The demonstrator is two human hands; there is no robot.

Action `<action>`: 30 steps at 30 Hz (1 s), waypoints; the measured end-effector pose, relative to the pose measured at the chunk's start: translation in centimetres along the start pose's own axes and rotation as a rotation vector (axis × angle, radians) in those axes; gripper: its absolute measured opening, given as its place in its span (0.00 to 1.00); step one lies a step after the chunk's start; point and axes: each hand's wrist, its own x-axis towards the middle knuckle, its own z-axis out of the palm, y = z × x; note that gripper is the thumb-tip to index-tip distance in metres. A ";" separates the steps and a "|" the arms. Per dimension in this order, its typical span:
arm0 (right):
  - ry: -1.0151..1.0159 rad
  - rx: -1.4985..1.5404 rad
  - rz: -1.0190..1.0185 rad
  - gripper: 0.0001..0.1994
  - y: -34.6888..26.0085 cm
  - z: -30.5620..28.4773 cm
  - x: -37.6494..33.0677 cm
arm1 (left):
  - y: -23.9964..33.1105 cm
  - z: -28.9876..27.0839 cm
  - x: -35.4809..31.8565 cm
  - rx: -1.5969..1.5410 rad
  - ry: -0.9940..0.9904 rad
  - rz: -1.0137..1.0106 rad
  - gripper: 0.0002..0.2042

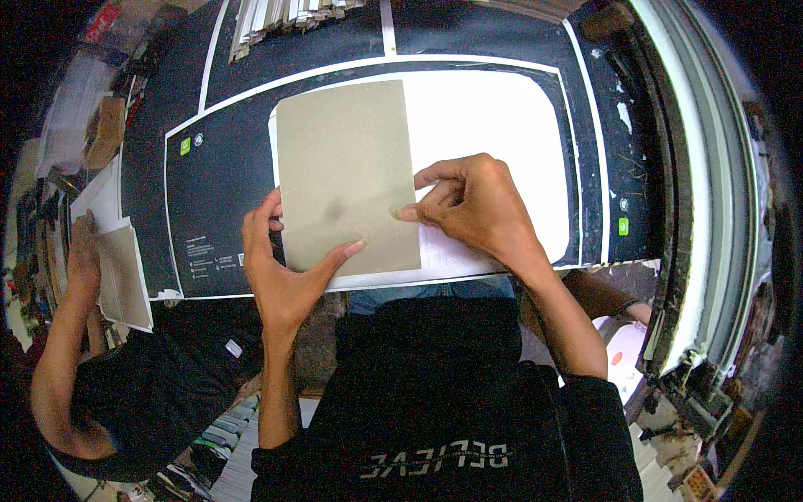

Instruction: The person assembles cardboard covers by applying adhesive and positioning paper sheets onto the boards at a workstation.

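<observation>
Gripped at opposite edges by the left hand (286, 284) and right hand (488, 205), the grey board (347, 159) lies over the left part of the white sheet (493, 117); placement there appears made, while the right part is uncovered. Black printed surface (222, 192) extends beneath the sheet, with strips (288, 21) beyond it and a co-worker's hand (84, 255) left of it.

1. The person's black top (468, 393) fills the lower centre of the frame.
2. Pale grey lettering (435, 460) crosses its front.
3. Short sleeves (595, 418) leave the forearms (278, 381), left hand (288, 272) and right hand (487, 207) bare.
</observation>
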 end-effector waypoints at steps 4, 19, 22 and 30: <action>-0.001 -0.045 -0.016 0.18 0.1 0.1 0.2 | -0.5 0.3 -0.2 0.032 -0.004 0.002 0.50; 0.036 -0.006 -0.032 0.16 0.3 0.2 -0.2 | -0.3 0.3 -0.4 0.188 -0.019 0.030 0.51; 0.007 -0.004 0.016 0.16 -0.1 -0.1 -0.2 | -0.3 0.6 -0.4 0.182 0.000 0.031 0.51; 0.088 0.004 -0.044 0.15 0.8 0.9 -0.8 | -0.9 0.4 -0.2 0.232 -0.002 0.071 0.52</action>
